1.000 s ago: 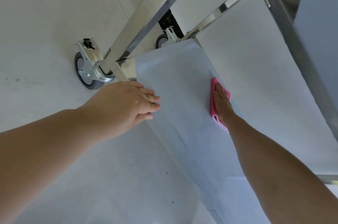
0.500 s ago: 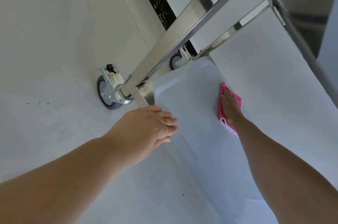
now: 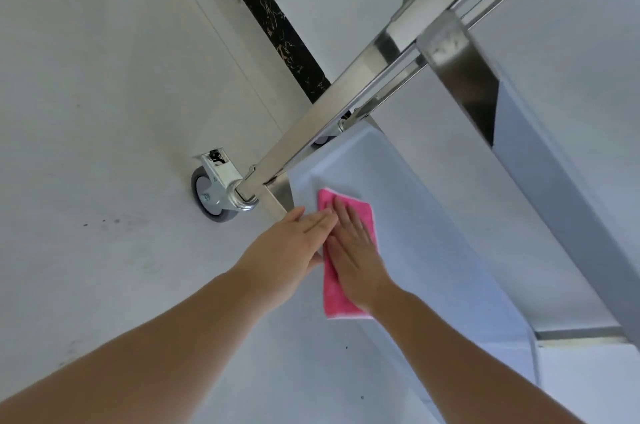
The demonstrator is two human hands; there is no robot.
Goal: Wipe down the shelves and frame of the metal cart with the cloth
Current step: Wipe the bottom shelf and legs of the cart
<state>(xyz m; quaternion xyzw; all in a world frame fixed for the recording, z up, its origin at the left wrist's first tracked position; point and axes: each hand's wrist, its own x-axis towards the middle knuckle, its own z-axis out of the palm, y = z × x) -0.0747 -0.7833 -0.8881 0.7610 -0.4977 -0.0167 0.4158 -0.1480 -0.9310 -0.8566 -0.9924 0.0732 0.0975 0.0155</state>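
On bottom shelf point(image 3: 415, 215): pink cloth point(image 3: 332, 288) under right hand point(image 3: 356, 250).

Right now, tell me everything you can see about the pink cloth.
The pink cloth looks like soft, slightly fuzzy fabric with a paler edge along its bottom. It lies flat on the cart's lowest shelf, near the corner by the wheel. The right hand presses on it with straight fingers, covering its middle. The left hand touches its left edge. Its top corners and bottom end show.
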